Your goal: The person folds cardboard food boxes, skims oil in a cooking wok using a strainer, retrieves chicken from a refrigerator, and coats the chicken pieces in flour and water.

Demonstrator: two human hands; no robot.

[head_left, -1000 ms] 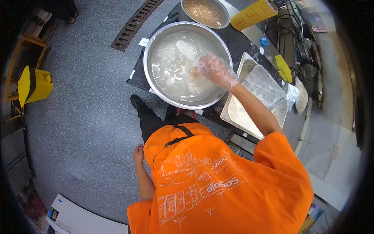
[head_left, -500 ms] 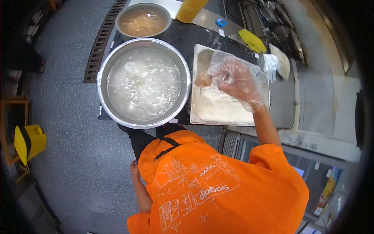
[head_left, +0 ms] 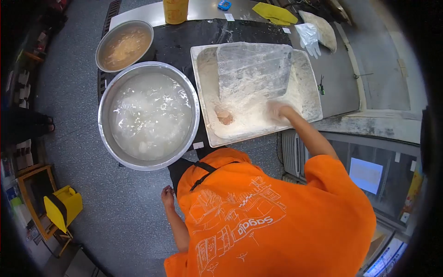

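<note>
My right hand (head_left: pixel 277 111), smeared by motion, is down at the flour (head_left: pixel 242 121) in a white rectangular tray (head_left: pixel 196 69). Its fingers do not show clearly, nor whether they hold anything. To its left a pinkish lump, like a piece of raw meat (head_left: pixel 224 116), lies partly dusted in the flour. Behind the hand, a clear flour-dusted plastic panel (head_left: pixel 254 69) leans across the tray's far side. Low beside my thigh hangs my left hand (head_left: pixel 167 196), bare, fingers loosely bent and nothing visible in them.
Left of the tray stands a large metal basin (head_left: pixel 104 115) of cloudy water, and behind it a smaller bowl (head_left: pixel 151 34) of brownish liquid. A yellow container (head_left: pixel 175 10), blue timer-like device (head_left: pixel 224 5), yellow cloth (head_left: pixel 275 14) and plastic glove (head_left: pixel 309 38) lie farther back.
My right hand has come down from above the tray to the flour, uncovering the plastic panel and the lump. The view has shifted. My left hand still hangs at my side.
</note>
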